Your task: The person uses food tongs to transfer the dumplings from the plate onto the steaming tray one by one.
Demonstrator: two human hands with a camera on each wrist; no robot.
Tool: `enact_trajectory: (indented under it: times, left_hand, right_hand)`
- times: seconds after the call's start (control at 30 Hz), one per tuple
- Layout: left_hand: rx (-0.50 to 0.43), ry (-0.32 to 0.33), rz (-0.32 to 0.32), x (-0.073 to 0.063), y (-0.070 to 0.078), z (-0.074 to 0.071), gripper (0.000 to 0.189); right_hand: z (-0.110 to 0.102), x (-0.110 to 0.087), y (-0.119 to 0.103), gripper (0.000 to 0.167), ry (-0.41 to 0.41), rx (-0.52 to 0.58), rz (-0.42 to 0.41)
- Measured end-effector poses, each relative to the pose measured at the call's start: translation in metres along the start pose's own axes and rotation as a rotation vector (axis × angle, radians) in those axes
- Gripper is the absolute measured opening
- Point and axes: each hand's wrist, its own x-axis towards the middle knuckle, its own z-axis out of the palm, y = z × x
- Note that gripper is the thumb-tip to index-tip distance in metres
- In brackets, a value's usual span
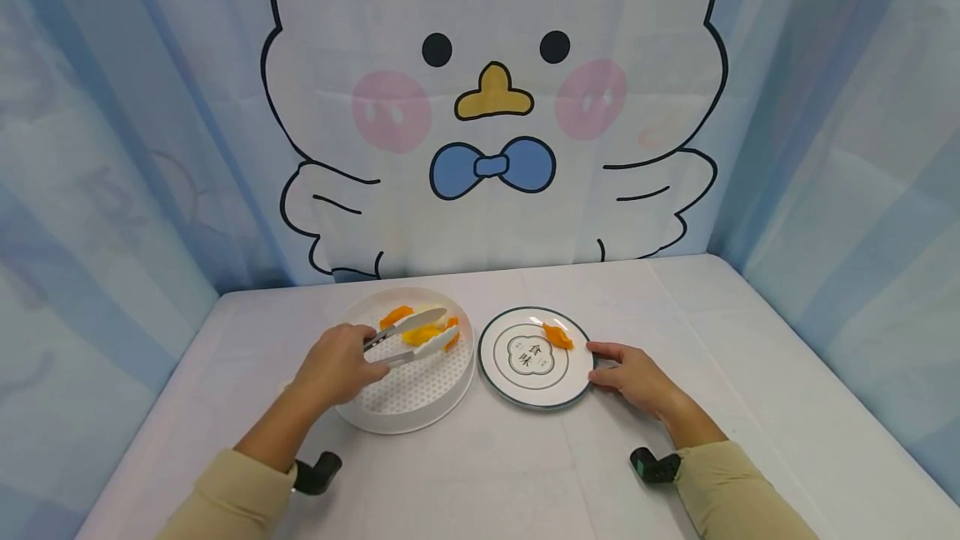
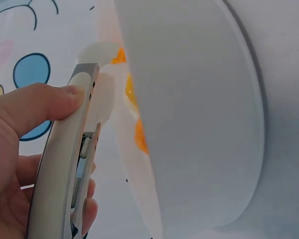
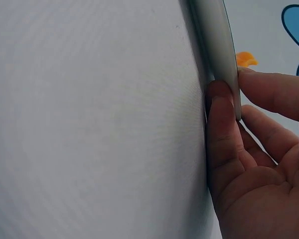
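Note:
In the head view my left hand point(image 1: 337, 363) grips metal tongs point(image 1: 411, 356) with pale tips, thumb on one arm and fingers round the other. The tong arms stand apart above a round white steamer basket point(image 1: 397, 386) with a dimpled floor. Inside it lie a yellow piece point(image 1: 422, 334) and orange dumpling-shaped pieces point(image 1: 395, 317), partly hidden by the tongs. On the right my right hand point(image 1: 637, 377) pinches the rim of a white plate point(image 1: 502, 373), thumb on top and fingers beneath in the right wrist view. One orange dumpling-shaped piece point(image 1: 557, 336) lies on the plate.
A white cloth covers the table point(image 1: 480, 482). Printed curtains point(image 1: 495, 223) with a cartoon bird rise behind its far edge and on both sides. The basket's tall wall point(image 2: 204, 124) stands beside my left hand, and the plate is just right of the basket.

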Motion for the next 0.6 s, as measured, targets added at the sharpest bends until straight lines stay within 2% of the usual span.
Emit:
enact_trajectory:
  times: [0.17,0.3,0.5,0.6]
  left_hand:
    - [0.006,0.033,0.033,0.000,0.005,-0.005,0.055]
    - [-0.003,0.036,0.055,0.000,0.014,-0.007,0.058]
    - [-0.034,0.010,0.082,0.005,0.034,0.000,0.059]
    - [-0.048,0.009,0.116,0.010,0.043,0.006,0.058]
  right_hand:
    - [0.000,0.000,0.000,0.059,0.001,-0.010,-0.006]
    - [0.000,-0.001,0.000,0.059,0.000,-0.017,-0.010]
    - [0.000,-0.001,-0.001,0.059,-0.002,-0.014,-0.013]
    - [0.000,-0.001,-0.001,0.059,-0.001,-0.012,-0.013]
